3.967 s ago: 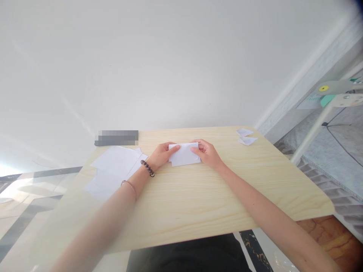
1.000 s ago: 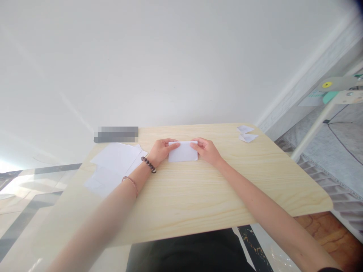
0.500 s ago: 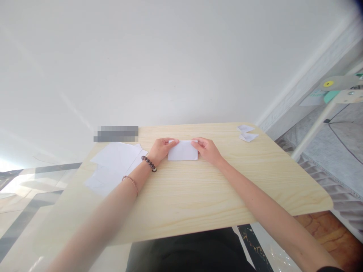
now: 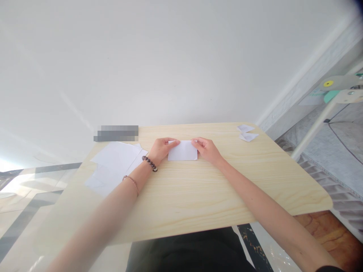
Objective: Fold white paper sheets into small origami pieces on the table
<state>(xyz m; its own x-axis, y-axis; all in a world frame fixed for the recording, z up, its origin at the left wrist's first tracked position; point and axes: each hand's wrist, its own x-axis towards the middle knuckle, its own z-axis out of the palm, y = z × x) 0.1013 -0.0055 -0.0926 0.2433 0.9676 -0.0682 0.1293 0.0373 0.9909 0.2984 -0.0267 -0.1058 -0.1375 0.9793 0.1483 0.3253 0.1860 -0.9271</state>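
Note:
A small white rectangle of folded paper [image 4: 183,152] is held between my two hands over the middle of the table. My left hand [image 4: 163,148] pinches its upper left corner, thumb on the near face and fingers behind. At the upper right corner, my right hand [image 4: 206,149] grips it the same way. The fingers behind the paper are partly hidden. Dark beads [image 4: 149,163] and a thin bracelet [image 4: 131,183] circle my left wrist and forearm.
Loose white paper sheets [image 4: 113,162] lie overlapping to the left on the wooden table [image 4: 187,204]. Two folded paper pieces [image 4: 247,133] rest at the far right corner. A blurred-out dark patch [image 4: 116,133] covers the back left corner. The wall [image 4: 170,68] rises behind the table.
Almost nothing differs. Both hands keep their hold on the folded paper, with only a very slight shift of the fingers and paper.

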